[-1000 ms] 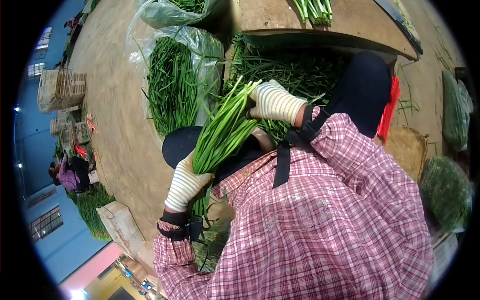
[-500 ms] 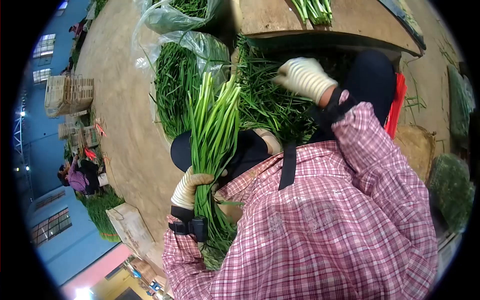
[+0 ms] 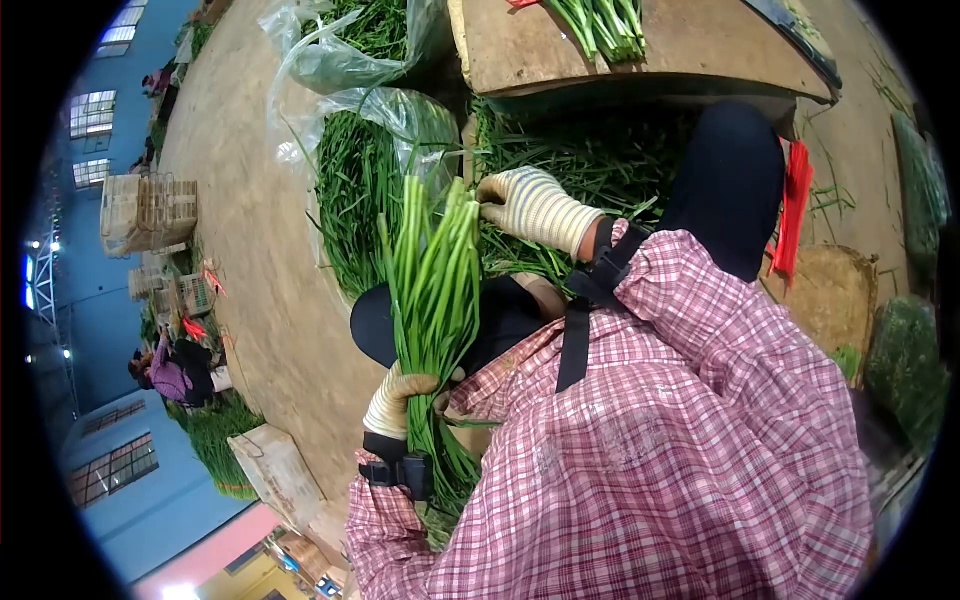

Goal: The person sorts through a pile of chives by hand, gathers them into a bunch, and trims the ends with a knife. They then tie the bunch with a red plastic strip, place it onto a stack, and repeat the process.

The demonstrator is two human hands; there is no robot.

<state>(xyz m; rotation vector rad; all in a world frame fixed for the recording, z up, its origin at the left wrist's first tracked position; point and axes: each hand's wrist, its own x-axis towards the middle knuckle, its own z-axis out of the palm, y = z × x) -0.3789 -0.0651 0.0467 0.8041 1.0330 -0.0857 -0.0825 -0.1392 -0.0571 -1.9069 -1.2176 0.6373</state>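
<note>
My left hand point(image 3: 400, 397), in a striped knit glove, is wrapped round a bunch of garlic chives point(image 3: 437, 290) near its leafy lower part. The pale cut ends of the bunch point up and away from me, and its leaves trail down past my wrist. At the right side of those pale ends is my right hand point(image 3: 540, 208), also gloved, with its fingers curled in and the tips at the outer stalks. What the fingertips pinch, if anything, is hidden. Beyond and below the hands lies a heap of loose green leaves point(image 3: 580, 160).
Clear plastic bags point(image 3: 400, 120) of chives stand ahead to the left. A wooden board point(image 3: 690, 45) carries another bunch of chives point(image 3: 600, 25). Red strips point(image 3: 793, 210) hang by my right knee. Crates point(image 3: 150, 215) and a person point(image 3: 180, 375) are further off left.
My right hand has moved left from over the leaf heap to the pale ends of the bunch. The left hand keeps its grip; the view has shifted slightly.
</note>
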